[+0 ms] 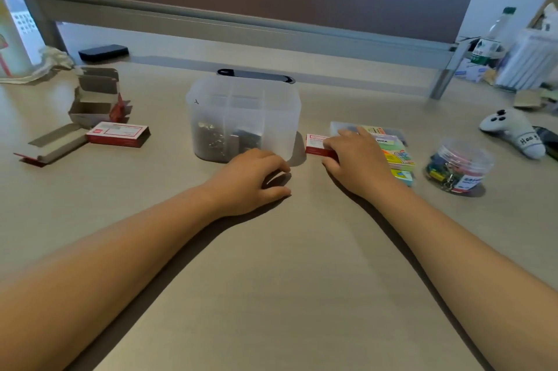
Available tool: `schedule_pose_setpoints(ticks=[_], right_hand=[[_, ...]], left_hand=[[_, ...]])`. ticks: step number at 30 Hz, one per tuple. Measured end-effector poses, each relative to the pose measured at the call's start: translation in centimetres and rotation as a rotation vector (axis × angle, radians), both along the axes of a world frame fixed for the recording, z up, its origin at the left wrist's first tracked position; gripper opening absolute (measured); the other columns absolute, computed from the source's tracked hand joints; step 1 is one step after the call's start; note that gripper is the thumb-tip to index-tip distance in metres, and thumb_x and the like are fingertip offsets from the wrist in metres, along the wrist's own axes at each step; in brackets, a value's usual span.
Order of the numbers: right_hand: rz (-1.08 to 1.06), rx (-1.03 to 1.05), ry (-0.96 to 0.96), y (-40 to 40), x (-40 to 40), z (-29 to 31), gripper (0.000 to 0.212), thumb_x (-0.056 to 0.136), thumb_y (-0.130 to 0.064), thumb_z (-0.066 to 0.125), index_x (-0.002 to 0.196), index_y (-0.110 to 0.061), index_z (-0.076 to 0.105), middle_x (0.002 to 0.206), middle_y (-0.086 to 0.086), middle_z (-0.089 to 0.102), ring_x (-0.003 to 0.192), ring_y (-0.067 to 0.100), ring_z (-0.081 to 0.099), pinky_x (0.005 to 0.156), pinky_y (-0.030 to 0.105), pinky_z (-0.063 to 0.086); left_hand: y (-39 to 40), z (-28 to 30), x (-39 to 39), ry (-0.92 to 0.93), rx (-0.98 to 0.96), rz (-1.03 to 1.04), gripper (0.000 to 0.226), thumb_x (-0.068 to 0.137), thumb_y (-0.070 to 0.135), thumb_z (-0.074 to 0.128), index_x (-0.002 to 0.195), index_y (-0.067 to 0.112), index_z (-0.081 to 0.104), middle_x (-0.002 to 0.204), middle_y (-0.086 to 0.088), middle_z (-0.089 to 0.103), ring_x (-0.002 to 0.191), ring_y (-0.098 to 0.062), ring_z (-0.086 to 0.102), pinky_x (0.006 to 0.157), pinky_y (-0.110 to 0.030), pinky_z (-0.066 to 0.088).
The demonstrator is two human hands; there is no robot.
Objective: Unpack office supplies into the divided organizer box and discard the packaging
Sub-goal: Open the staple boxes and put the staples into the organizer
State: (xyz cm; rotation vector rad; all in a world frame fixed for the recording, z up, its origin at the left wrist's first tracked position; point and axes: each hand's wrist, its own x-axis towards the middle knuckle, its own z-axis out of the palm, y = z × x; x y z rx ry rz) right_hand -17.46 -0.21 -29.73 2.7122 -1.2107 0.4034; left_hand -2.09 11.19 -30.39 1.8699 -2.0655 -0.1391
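Note:
The translucent divided organizer box [280,117] stands at the desk's middle, with metal clips and dark items in its front compartments. My right hand [356,156] grips a small red-and-white box [315,144] lying on the desk just right of the organizer. My left hand [253,180] rests on the desk in front of the organizer, fingers loosely curled and holding nothing. A colourful sticky-note pack [398,156] lies under and beside my right hand. A clear jar of coloured binder clips [459,167] stands further right.
At the left lie opened cardboard boxes [96,99], a flattened sleeve [54,145] and a closed red-and-white box [117,134]. A black phone [102,52] sits at the back left. A white plush toy [513,132], a bottle [492,38] and clutter fill the right.

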Motion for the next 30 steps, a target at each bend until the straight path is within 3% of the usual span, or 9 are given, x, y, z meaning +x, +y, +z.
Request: schedule_pose_setpoints(ticks=[3, 7, 11, 16, 20, 24, 26, 30], right_hand=[[0.091, 0.037, -0.079, 1.2, -0.5, 0.1, 0.029, 0.087, -0.028, 0.051, 0.109, -0.010, 0.058, 0.113, 0.010, 0.061, 0.101, 0.022, 0.050, 0.087, 0.032, 0.040], [0.065, 0.122, -0.078, 1.9, -0.6, 0.4, 0.043, 0.086, -0.036, 0.054, 0.122, -0.013, 0.048, 0.126, 0.009, 0.053, 0.112, 0.023, 0.048, 0.089, 0.032, 0.041], [0.086, 0.180, -0.089, 2.1, -0.7, 0.4, 0.038, 0.086, -0.033, 0.054, 0.118, -0.013, 0.051, 0.123, 0.008, 0.057, 0.107, 0.021, 0.050, 0.084, 0.031, 0.044], [0.246, 0.365, -0.348, 4.6, -1.5, 1.0, 0.037, 0.078, -0.023, 0.066, 0.110, -0.013, 0.052, 0.107, 0.002, 0.057, 0.089, 0.009, 0.048, 0.067, 0.012, 0.040], [0.356, 0.426, -0.459, 6.7, -1.1, 1.2, 0.038, 0.073, -0.021, 0.071, 0.106, -0.017, 0.052, 0.097, -0.007, 0.053, 0.080, -0.004, 0.048, 0.067, 0.001, 0.042], [0.326, 0.380, -0.589, 7.1, -0.2, 0.5, 0.046, 0.071, -0.023, 0.072, 0.109, -0.015, 0.048, 0.107, -0.002, 0.054, 0.084, 0.003, 0.048, 0.068, -0.003, 0.041], [0.276, 0.408, -0.681, 7.0, -0.1, 0.3, 0.043, 0.071, -0.024, 0.072, 0.101, -0.020, 0.041, 0.101, -0.007, 0.051, 0.090, 0.007, 0.049, 0.068, -0.002, 0.043], [0.237, 0.519, -0.795, 6.7, -0.1, 0.0, 0.032, 0.073, -0.023, 0.070, 0.086, -0.024, 0.040, 0.097, -0.005, 0.055, 0.095, 0.016, 0.055, 0.071, 0.015, 0.050]], left_hand=[[0.1, 0.0, 0.0, 0.032, -0.004, 0.011, 0.040, 0.083, 0.038, 0.056, 0.116, 0.016, 0.052, 0.113, -0.004, 0.057, 0.106, -0.018, 0.047, 0.087, -0.025, 0.035], [0.3, 0.0, 0.0, 0.086, -0.024, 0.030, 0.039, 0.081, 0.036, 0.059, 0.114, 0.015, 0.053, 0.110, -0.003, 0.057, 0.098, -0.013, 0.044, 0.075, -0.018, 0.030], [0.7, 0.2, -0.1, 0.185, -0.052, 0.058, 0.042, 0.080, 0.032, 0.062, 0.116, 0.014, 0.052, 0.116, -0.003, 0.057, 0.097, -0.009, 0.046, 0.081, -0.017, 0.034], [1.3, 0.7, -0.4, 0.388, -0.049, 0.091, 0.056, 0.077, 0.027, 0.066, 0.127, 0.015, 0.044, 0.129, -0.003, 0.052, 0.114, -0.016, 0.050, 0.090, -0.021, 0.040], [2.0, 1.2, -0.4, 0.408, -0.007, 0.021, 0.050, 0.074, 0.026, 0.069, 0.119, 0.018, 0.049, 0.117, 0.000, 0.058, 0.097, -0.009, 0.051, 0.079, -0.015, 0.044], [2.8, 1.5, 0.2, 0.415, -0.081, 0.041, 0.042, 0.075, 0.025, 0.068, 0.113, 0.017, 0.053, 0.114, 0.001, 0.061, 0.093, -0.006, 0.052, 0.072, -0.011, 0.045], [3.2, 1.5, 0.6, 0.438, -0.122, 0.070, 0.042, 0.075, 0.024, 0.067, 0.113, 0.016, 0.053, 0.112, 0.004, 0.061, 0.094, -0.004, 0.051, 0.068, -0.006, 0.045], [3.7, 1.5, 1.3, 0.551, -0.135, 0.104, 0.040, 0.075, 0.021, 0.067, 0.112, 0.017, 0.052, 0.103, 0.010, 0.056, 0.094, -0.006, 0.053, 0.069, -0.003, 0.046]])
